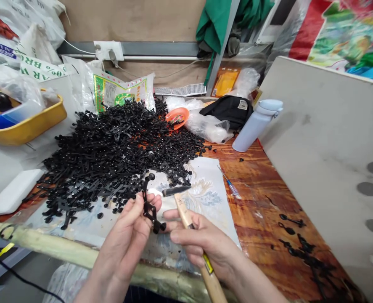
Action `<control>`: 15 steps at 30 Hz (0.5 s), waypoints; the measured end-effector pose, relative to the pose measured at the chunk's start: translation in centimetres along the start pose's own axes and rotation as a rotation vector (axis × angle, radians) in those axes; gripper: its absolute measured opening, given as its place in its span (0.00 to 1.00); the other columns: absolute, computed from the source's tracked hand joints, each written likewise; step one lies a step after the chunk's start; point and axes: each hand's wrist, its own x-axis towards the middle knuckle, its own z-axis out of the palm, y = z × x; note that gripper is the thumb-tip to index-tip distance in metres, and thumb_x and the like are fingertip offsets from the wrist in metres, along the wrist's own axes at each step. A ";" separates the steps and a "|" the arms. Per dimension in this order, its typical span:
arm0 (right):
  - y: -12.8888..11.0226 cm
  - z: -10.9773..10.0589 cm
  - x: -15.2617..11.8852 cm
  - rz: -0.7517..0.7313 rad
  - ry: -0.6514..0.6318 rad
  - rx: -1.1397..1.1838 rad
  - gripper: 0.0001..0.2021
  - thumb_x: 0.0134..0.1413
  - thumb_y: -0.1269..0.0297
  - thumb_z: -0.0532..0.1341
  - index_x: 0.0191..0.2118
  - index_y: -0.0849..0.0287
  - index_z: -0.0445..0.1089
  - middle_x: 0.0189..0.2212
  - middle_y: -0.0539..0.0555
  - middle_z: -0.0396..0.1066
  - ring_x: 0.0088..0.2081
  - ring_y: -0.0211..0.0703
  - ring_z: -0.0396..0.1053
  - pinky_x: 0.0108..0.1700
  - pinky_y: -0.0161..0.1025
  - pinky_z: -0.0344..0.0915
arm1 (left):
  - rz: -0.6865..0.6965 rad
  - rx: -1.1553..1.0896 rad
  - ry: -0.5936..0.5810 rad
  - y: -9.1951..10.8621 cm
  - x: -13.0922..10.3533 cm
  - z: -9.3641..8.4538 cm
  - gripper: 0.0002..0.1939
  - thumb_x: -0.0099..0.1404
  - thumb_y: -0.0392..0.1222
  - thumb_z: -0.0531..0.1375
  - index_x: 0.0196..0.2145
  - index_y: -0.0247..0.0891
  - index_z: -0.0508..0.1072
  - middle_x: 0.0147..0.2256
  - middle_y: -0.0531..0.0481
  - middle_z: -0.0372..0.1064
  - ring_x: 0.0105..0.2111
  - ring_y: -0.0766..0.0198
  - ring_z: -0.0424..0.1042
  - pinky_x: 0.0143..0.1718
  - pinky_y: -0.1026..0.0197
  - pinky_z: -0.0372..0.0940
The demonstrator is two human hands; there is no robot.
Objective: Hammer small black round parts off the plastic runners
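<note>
My left hand (128,235) pinches a black jointed linkage piece (149,208) with round ends between thumb and fingers. The piece is held upright, its lower end close to the fingertips of my right hand (202,240). That right hand is wrapped round the wooden handle of a hammer (181,206), whose narrow black head points away from me, above the sheet. Beyond both hands, a large heap of similar black pieces (110,143) spreads over a pale patterned sheet (211,210).
An orange dish (177,118) leans at the heap's far edge. A pale blue bottle (255,126) stands by a grey panel (325,160) at right. A small screwdriver (232,185) and loose black pieces (309,252) lie on the wooden table (258,219). A yellow bin (31,126) is at left.
</note>
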 end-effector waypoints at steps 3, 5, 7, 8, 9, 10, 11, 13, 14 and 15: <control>1.0 1.0 1.1 -0.035 -0.011 0.061 0.22 0.34 0.66 0.73 0.39 0.59 0.66 0.20 0.42 0.65 0.11 0.20 0.42 0.11 0.23 0.44 | -0.012 -0.018 -0.025 -0.4 -0.3 -0.7 0.10 0.65 0.27 0.53 0.31 0.34 0.72 0.33 0.46 0.74 0.33 0.66 0.76 0.36 0.66 0.72; 1.2 1.0 1.6 -0.109 0.034 0.070 0.20 0.35 0.64 0.73 0.35 0.60 0.65 0.16 0.39 0.59 0.12 0.21 0.42 0.11 0.23 0.44 | -0.019 0.074 -0.079 -0.4 -0.4 -2.3 0.07 0.64 0.31 0.56 0.30 0.34 0.73 0.34 0.45 0.74 0.36 0.63 0.75 0.39 0.63 0.71; 0.7 0.5 1.5 -0.166 0.079 0.046 0.19 0.36 0.63 0.72 0.33 0.60 0.64 0.17 0.41 0.62 0.12 0.21 0.42 0.11 0.23 0.44 | -0.050 0.310 -0.135 0.0 -0.5 -4.4 0.04 0.60 0.37 0.61 0.31 0.33 0.74 0.37 0.42 0.74 0.40 0.56 0.74 0.44 0.56 0.69; 0.2 0.2 1.2 -0.183 0.093 0.018 0.19 0.36 0.62 0.72 0.33 0.60 0.64 0.18 0.42 0.64 0.12 0.21 0.42 0.11 0.23 0.44 | -0.041 0.484 -0.116 0.3 -0.6 -5.4 0.09 0.57 0.41 0.64 0.34 0.33 0.74 0.39 0.40 0.73 0.41 0.53 0.73 0.45 0.52 0.68; -0.4 -0.1 0.8 -0.192 0.104 -0.021 0.19 0.36 0.62 0.72 0.32 0.60 0.64 0.18 0.43 0.64 0.12 0.21 0.42 0.11 0.23 0.44 | 0.042 0.660 -0.057 0.7 -0.8 -6.2 0.16 0.54 0.45 0.65 0.39 0.33 0.74 0.43 0.38 0.72 0.43 0.49 0.72 0.47 0.48 0.66; -1.0 -0.2 0.4 -0.192 0.106 -0.070 0.18 0.36 0.62 0.72 0.32 0.60 0.64 0.17 0.42 0.63 0.11 0.21 0.42 0.11 0.23 0.44 | 0.213 0.822 0.047 1.2 -1.0 -6.7 0.23 0.52 0.47 0.66 0.45 0.36 0.71 0.47 0.38 0.69 0.46 0.47 0.70 0.49 0.45 0.64; -1.5 -0.2 0.0 -0.180 0.103 -0.131 0.18 0.36 0.62 0.71 0.31 0.60 0.64 0.15 0.41 0.61 0.11 0.21 0.42 0.11 0.24 0.44 | 0.419 0.968 0.130 1.6 -1.2 -6.9 0.30 0.50 0.50 0.66 0.50 0.39 0.68 0.52 0.39 0.66 0.49 0.46 0.67 0.51 0.44 0.61; -2.3 0.4 -0.6 -0.127 0.073 -0.278 0.16 0.36 0.62 0.71 0.30 0.61 0.66 0.13 0.39 0.56 0.11 0.22 0.43 0.11 0.24 0.44 | 0.749 1.203 0.114 2.2 -1.9 -6.4 0.33 0.48 0.50 0.67 0.52 0.44 0.67 0.55 0.44 0.63 0.53 0.47 0.63 0.54 0.46 0.57; -2.5 0.8 -0.8 -0.096 0.050 -0.351 0.15 0.37 0.61 0.71 0.29 0.61 0.67 0.13 0.39 0.56 0.11 0.23 0.44 0.11 0.24 0.45 | 0.777 1.298 0.001 2.4 -2.2 -5.8 0.27 0.48 0.50 0.66 0.47 0.45 0.72 0.51 0.47 0.68 0.51 0.48 0.64 0.54 0.49 0.57; -2.5 1.3 -0.9 -0.069 0.027 -0.412 0.14 0.37 0.61 0.71 0.28 0.62 0.68 0.13 0.40 0.56 0.11 0.23 0.45 0.11 0.24 0.46 | 0.682 1.368 -0.137 2.4 -2.4 -5.1 0.18 0.48 0.49 0.66 0.39 0.43 0.76 0.43 0.49 0.73 0.45 0.51 0.68 0.49 0.52 0.61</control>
